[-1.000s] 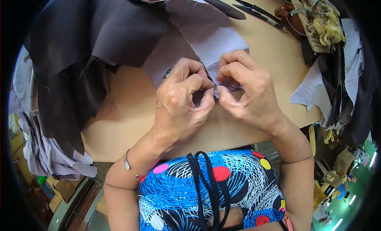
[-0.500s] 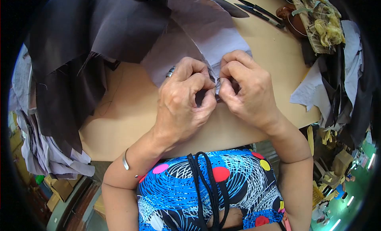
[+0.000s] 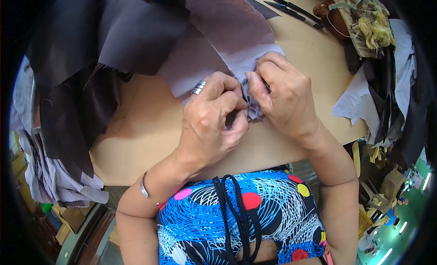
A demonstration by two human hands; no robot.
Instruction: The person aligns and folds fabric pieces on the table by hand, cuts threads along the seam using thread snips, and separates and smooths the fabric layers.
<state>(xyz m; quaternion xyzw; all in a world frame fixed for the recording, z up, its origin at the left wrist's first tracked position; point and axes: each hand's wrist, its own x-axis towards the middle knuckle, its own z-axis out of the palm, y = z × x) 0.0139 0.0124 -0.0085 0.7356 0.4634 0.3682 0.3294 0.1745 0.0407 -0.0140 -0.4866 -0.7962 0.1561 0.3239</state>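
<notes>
Left fingers pinch the cloth tightly; right fingers (curled closed) grip it higher than before.

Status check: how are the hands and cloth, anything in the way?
Left hand pinching bunched mauve-grey fabric. Right hand curled against it, grip partly hidden. Slim black metal snips lie apart on tan tabletop, out of the way.

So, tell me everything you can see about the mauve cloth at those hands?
The mauve cloth looks thin and matt, paler toward the near end. A line, perhaps a seam, runs down it. It lies on the tan table, crumpled at the near end, where the left hand pinches and the right hand touches it. Darker cloth borders it on the left; whether they are joined is unclear.
</notes>
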